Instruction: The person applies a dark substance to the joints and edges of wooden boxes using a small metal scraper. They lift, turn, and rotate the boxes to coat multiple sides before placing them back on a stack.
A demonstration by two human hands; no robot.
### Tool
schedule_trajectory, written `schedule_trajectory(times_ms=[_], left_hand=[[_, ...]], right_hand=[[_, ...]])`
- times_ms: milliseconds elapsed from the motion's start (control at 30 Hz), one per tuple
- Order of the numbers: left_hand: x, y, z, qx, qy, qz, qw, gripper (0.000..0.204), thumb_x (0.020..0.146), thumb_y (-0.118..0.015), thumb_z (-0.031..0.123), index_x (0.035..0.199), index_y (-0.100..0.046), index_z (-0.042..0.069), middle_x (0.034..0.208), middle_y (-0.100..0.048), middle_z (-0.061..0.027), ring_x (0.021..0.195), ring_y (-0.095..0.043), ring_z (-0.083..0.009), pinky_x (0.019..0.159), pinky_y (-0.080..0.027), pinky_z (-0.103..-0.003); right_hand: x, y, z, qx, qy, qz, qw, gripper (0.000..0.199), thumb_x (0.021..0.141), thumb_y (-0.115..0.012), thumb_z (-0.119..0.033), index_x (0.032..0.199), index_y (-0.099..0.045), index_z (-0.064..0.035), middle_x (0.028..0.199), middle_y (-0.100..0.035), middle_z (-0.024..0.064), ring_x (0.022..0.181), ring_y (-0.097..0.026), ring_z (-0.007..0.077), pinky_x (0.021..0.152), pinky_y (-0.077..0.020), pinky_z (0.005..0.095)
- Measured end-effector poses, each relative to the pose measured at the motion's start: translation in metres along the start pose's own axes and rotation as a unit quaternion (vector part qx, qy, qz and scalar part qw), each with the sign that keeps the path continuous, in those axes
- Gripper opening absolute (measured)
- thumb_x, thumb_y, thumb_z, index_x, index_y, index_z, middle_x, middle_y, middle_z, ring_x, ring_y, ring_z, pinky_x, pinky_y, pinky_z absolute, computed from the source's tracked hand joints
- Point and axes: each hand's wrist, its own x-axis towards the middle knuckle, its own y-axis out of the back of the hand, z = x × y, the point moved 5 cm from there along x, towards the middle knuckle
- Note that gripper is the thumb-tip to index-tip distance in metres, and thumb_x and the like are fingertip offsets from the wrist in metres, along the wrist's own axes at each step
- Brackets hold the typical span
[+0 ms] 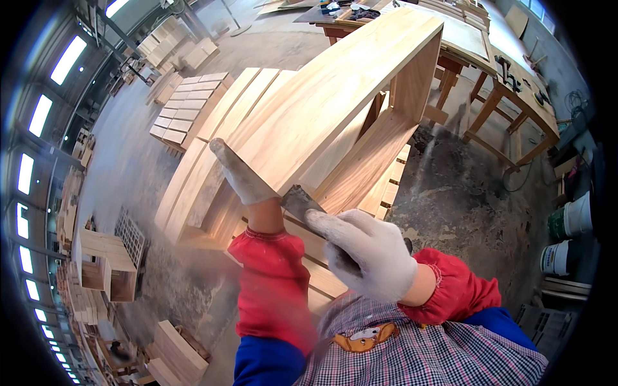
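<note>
Around the large open wooden frame (347, 83), a stained grey workshop floor (450, 206) is spread, lit by a row of bright windows (67, 59) set far to the frame's left. Slatted wood (391, 183) can be seen beneath the frame. To the frame's right, a wooden-legged tabletop (539, 106) is strewn with dark tools (508, 74); beyond its far end, another tabletop (320, 15) is partly hidden. Stacked boards (190, 106) are set to its left.

Well to the right of the frame, two white buckets (578, 213) (557, 258) are placed near the wall; their contents cannot be told. Well to its left, an open wooden box (94, 271) is stood beside a pale grid panel (131, 235).

At the frame's near end, the gloved left hand (243, 175) is held flat, fingers straight and together, with nothing grasped; whether the wood is touched cannot be told. Just beside the frame's near corner, a dark flat piece (300, 201) is pinched in the gloved right hand (367, 254), its fingers curled.
</note>
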Motion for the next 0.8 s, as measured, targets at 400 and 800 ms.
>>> schedule_trajectory(times_ms=[400,800], left_hand=[[0.007,0.008,-0.009,-0.040,0.006,-0.010,0.999,0.069,0.099,-0.033,0.054,0.139,-0.034,-0.002,0.132,-0.049,-0.0204,0.113,-0.058,-0.0304,0.092,-0.052,-0.040],[0.002,0.005,-0.009,-0.026,0.000,0.003,1.000,0.071,0.099,-0.033,0.055,0.139,-0.035,-0.003,0.133,-0.049,-0.0214,0.114,-0.057,-0.0308,0.093,-0.052,-0.041]], right_hand=[[0.000,0.002,-0.002,-0.004,-0.030,0.007,1.000,0.051,0.076,-0.066,-0.004,0.125,-0.057,-0.0114,0.082,-0.057,0.0076,0.067,-0.061,0.0259,0.056,-0.0504,0.0342],[-0.003,0.007,0.000,0.001,-0.052,-0.026,0.998,0.052,0.076,-0.064,-0.003,0.126,-0.056,-0.0101,0.077,-0.055,0.0075,0.065,-0.060,0.0251,0.057,-0.0484,0.0335]])
